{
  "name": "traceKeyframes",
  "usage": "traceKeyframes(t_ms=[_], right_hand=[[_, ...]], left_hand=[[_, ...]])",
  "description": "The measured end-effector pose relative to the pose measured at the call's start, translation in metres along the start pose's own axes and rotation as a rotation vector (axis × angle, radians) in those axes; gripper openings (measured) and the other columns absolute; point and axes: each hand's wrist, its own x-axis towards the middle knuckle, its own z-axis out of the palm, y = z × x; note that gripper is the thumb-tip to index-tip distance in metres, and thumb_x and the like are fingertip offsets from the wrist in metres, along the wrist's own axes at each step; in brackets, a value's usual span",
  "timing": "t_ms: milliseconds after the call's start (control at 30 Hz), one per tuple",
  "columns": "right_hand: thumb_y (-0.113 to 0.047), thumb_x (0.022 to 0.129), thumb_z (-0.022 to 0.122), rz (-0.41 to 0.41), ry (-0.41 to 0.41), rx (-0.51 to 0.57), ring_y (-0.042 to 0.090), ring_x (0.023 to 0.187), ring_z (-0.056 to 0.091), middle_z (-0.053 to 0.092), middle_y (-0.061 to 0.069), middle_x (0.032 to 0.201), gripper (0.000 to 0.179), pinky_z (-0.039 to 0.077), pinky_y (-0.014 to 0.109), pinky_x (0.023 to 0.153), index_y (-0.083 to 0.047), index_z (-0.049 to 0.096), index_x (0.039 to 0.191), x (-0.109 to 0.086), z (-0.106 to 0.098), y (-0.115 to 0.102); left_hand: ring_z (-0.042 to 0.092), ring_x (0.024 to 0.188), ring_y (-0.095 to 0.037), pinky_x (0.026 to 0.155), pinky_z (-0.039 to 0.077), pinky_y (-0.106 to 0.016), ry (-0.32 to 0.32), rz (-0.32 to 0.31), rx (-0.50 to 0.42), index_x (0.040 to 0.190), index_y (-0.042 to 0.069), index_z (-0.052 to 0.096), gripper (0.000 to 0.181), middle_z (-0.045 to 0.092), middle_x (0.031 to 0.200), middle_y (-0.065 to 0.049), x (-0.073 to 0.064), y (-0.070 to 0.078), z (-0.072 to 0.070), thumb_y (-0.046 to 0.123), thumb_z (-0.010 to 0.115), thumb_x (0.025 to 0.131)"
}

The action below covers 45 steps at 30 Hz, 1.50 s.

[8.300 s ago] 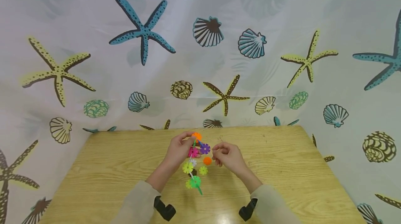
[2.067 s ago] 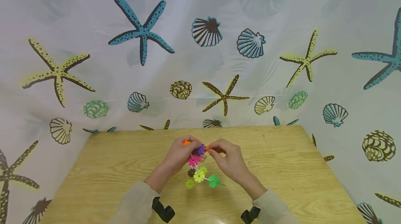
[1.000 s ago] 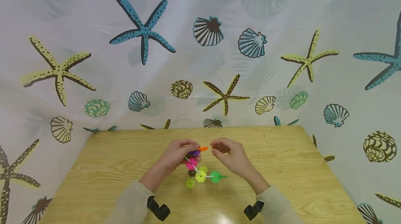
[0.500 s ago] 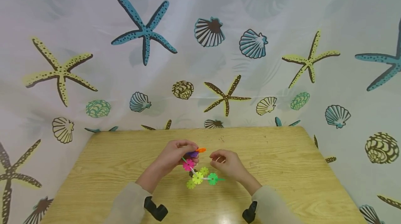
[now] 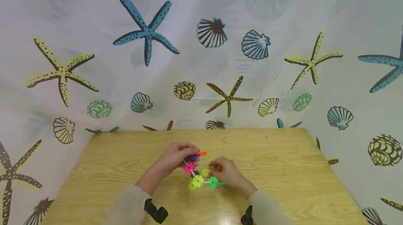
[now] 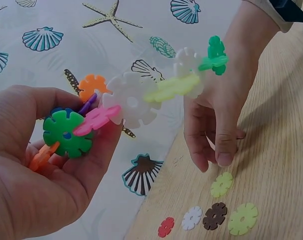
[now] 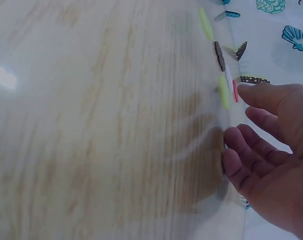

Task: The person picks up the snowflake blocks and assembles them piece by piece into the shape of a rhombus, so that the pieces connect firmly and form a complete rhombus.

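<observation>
My left hand (image 5: 173, 160) holds a chain of slotted plastic flower discs (image 6: 134, 102), raised above the table. In the left wrist view, a green disc (image 6: 59, 131) lies against the fingers, with orange, purple and pink discs around it. White, yellow and green discs stretch out from there toward the right. My right hand (image 5: 228, 173) hangs low over the table with fingers loosely bent and nothing between them. Nearest to its fingertips in the left wrist view is a loose yellow disc (image 6: 222, 185), apart from them.
Beyond that disc lie another yellow disc (image 6: 243, 218), a brown disc (image 6: 215, 216), a white disc (image 6: 192, 218) and a red disc (image 6: 165, 227). They rest on the wooden table (image 5: 277, 158). A shell-patterned curtain (image 5: 189, 60) stands behind the table.
An orange disc, earlier loose and then pinched by my right hand, is now on the chain in my left hand. My right hand has let go and moved down toward the table.
</observation>
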Motion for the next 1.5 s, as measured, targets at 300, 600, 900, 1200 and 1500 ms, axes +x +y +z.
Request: traceKeyframes(t_ms=[300,600,900,1200,1500], right_hand=[[-0.014,0.091,0.083,0.012,0.011,-0.048,0.015,0.083,0.056,0.066,0.012,0.099,0.033,0.048,0.023,0.070,0.002,0.075,0.119,0.004,0.006,0.008],[-0.019,0.091,0.085,0.013,-0.014,-0.114,0.009,0.076,0.046,0.059,0.008,0.094,0.033,0.042,0.022,0.065,-0.005,0.078,0.119,0.010,0.014,0.010],[-0.017,0.090,0.085,0.023,-0.006,-0.152,0.011,0.078,0.050,0.061,0.007,0.093,0.023,0.043,0.023,0.068,-0.006,0.079,0.109,0.009,0.014,0.005],[-0.014,0.088,0.086,0.022,0.009,-0.158,0.016,0.087,0.059,0.065,0.006,0.097,0.024,0.050,0.027,0.076,-0.005,0.072,0.105,0.009,0.012,0.002],[-0.001,0.092,0.074,0.053,0.029,0.091,0.012,0.086,0.062,0.071,0.010,0.098,0.016,0.053,0.024,0.075,-0.001,0.069,0.107,0.004,0.004,0.005]], left_hand=[[0.070,0.070,-0.008,0.058,0.056,-0.022,0.013,-0.013,0.030,0.124,-0.006,0.069,0.033,0.075,0.088,0.002,0.000,-0.001,-0.001,0.021,0.065,0.105],[0.070,0.070,-0.008,0.057,0.056,-0.022,0.008,-0.014,0.038,0.124,-0.005,0.070,0.032,0.075,0.088,0.001,-0.001,0.000,-0.002,0.021,0.065,0.105],[0.071,0.072,-0.008,0.059,0.056,-0.022,0.020,-0.017,0.050,0.123,-0.004,0.070,0.031,0.075,0.089,0.002,-0.002,0.002,-0.002,0.021,0.065,0.105],[0.070,0.073,-0.008,0.060,0.056,-0.023,0.023,-0.017,0.057,0.122,-0.003,0.071,0.030,0.075,0.090,0.001,-0.002,0.003,-0.002,0.021,0.065,0.105],[0.070,0.073,-0.008,0.061,0.056,-0.023,0.025,-0.018,0.051,0.122,-0.002,0.071,0.030,0.077,0.091,0.000,-0.001,0.002,-0.003,0.022,0.065,0.105]])
